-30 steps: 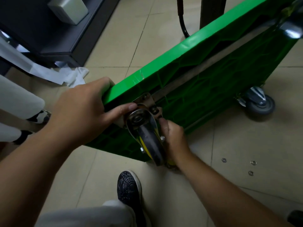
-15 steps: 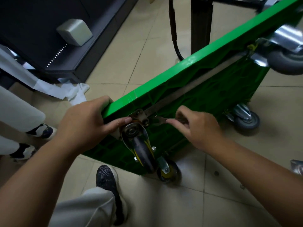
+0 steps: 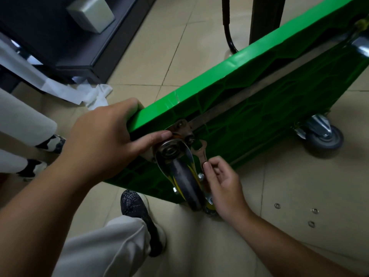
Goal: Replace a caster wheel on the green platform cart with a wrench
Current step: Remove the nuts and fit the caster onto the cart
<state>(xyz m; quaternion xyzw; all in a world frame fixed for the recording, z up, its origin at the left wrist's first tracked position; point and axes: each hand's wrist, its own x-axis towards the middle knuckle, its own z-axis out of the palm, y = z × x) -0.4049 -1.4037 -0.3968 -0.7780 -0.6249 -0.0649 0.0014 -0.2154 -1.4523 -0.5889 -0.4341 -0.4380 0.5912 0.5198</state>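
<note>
While the green plastic platform cart (image 3: pixel 259 92) stands tipped up on its long edge on the beige tiled floor (image 3: pixel 179 47), the person's left hand (image 3: pixel 103 136) grips its near corner, with the fingers wrapped over the top rim and the thumb lying along the underside. The thumb tip touches the worn metal mounting plate (image 3: pixel 182 126). Just right of that thumb sits the black rubber caster wheel in its steel fork (image 3: pixel 183 176), fixed to the cart's ribbed underside. The right hand (image 3: pixel 223 182) is close against the wheel's right flank, thumb and forefinger pinching the lower end of a small flat steel wrench (image 3: pixel 200 154), the other fingers loosely curled. From those fingertips the wrench runs up to a dark bolt at the plate's corner; from here I cannot tell whether its head is seated on it. Under the heel of the right hand a second, yellow-hubbed caster (image 3: pixel 209 206) peeks out on the floor. Well off to the right of that hand, a grey rubber caster in a shiny bracket (image 3: pixel 323 136) sits at the cart's lower far corner. Three small metal washers (image 3: pixel 277 205) lie on the tiles right of the right forearm, and a black mesh shoe (image 3: pixel 137 206) stands between the two forearms.
</note>
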